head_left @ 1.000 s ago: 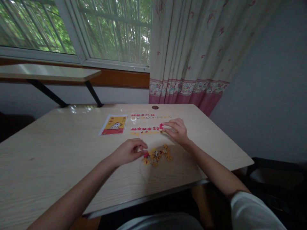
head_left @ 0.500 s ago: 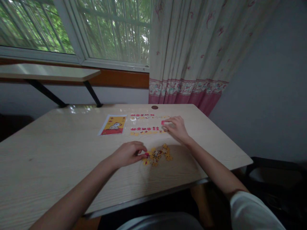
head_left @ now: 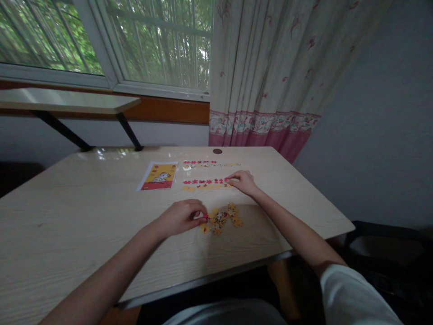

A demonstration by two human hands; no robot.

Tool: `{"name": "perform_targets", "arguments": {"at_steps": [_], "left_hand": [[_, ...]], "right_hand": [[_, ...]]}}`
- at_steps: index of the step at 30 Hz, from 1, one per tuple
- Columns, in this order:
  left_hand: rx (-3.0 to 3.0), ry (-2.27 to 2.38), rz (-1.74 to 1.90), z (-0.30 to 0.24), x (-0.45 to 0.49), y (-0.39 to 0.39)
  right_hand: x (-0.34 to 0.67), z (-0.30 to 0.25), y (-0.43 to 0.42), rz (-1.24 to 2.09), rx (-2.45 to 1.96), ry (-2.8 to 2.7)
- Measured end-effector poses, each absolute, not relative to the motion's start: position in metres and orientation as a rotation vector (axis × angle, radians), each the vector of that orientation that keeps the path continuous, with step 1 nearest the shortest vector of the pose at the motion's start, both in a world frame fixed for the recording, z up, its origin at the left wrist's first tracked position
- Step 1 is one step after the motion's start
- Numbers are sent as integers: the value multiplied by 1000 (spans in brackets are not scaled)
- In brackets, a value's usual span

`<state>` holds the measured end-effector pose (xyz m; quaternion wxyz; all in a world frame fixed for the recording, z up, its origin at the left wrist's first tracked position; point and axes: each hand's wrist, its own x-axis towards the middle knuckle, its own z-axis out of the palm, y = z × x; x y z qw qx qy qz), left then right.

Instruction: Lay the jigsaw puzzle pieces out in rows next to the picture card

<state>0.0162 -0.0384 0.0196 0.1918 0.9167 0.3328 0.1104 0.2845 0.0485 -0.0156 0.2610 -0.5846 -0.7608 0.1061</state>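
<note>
My left hand (head_left: 185,217) pinches a red puzzle piece (head_left: 206,217) at the left side of a loose pile of yellow puzzle pieces (head_left: 219,220). Farther off, my right hand (head_left: 242,182) has thumb and forefinger closed on another red puzzle piece (head_left: 227,180), at the right end of a row of red pieces (head_left: 203,182). Just in front of that row lies a row of yellow pieces (head_left: 206,186), partly hidden by my right hand at its right end. Behind are a short red row (head_left: 199,162) and a mixed white and yellow row (head_left: 213,165).
A picture sheet (head_left: 158,176) with a white animal on yellow and red lies left of the rows. A raised shelf (head_left: 67,100) on black legs stands at the back left of the table (head_left: 84,216). A curtain (head_left: 264,90) hangs behind, and a dark chair (head_left: 389,230) is at the right.
My right hand has lowered its red piece toward me, down to the right end of the red row. My left hand stays by the pile with its red piece.
</note>
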Motion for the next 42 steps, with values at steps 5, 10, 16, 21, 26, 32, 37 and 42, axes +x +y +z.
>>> {"name": "perform_targets", "arguments": {"at_steps": [5,10,16,21,26,32,37,42], "left_hand": [[2497,921,389,17,16,-38],[2276,866,503,12,18,-38],[1696,838,804,3,28,-34],[1341,907,1083,7,33,-30],[1130,954,1093,11,35,-31],[1125,958,1026,14,38,-34],[1080,923,1024,13,38,-34],[1095,899,1005,9,38,-33]], "right_hand": [[284,-16,48,258,-1590,-2051],[283,-13,46,200,-1502,-2087],[270,2,23,85,-1283,-2048],[244,8,-6,20,-1042,-2127],[224,6,-23,10,-963,-2139],[220,8,-29,-33,-1051,-2145],[220,11,-30,-59,-1049,-2127],[219,10,-30,-76,-1069,-2133]]}}
